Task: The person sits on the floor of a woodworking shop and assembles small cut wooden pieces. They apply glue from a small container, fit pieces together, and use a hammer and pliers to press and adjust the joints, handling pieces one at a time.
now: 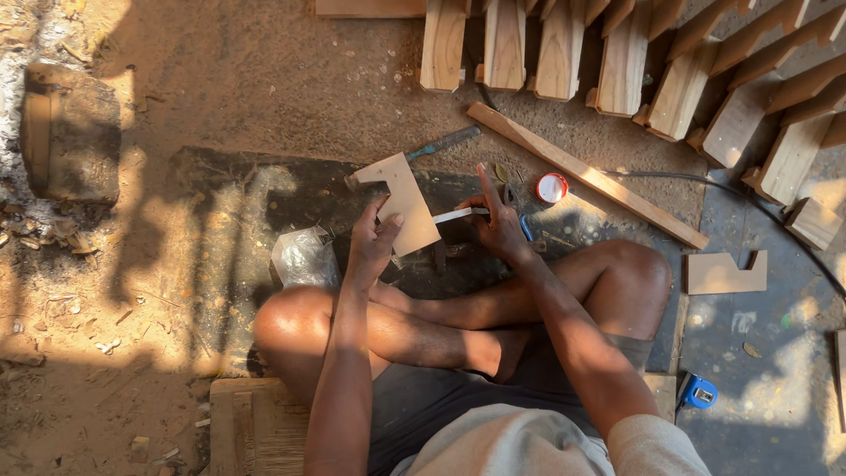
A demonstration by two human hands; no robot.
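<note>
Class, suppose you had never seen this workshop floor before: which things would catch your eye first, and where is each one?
First, at the centre, the left hand holds up a notched wooden cutout while the right hand presses a pale flat strip to its edge. Next, the row of wooden blocks along the top, and the red-and-white round tin on the ground beside a long slat.

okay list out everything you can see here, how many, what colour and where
notched board piece: 1, pale tan, held up at centre
white strip: 1, white, in right hand
hammer: 1, dark, ground behind board
round tin: 1, red and white, centre right
long batten: 1, light wood, lying diagonally
cut shape: 1, tan, right floor
wooden legs: many, light wood, top row
plastic bag: 1, clear, by left knee
tape measure: 1, blue, lower right
left hand: grips board
right hand: holds strip
</note>
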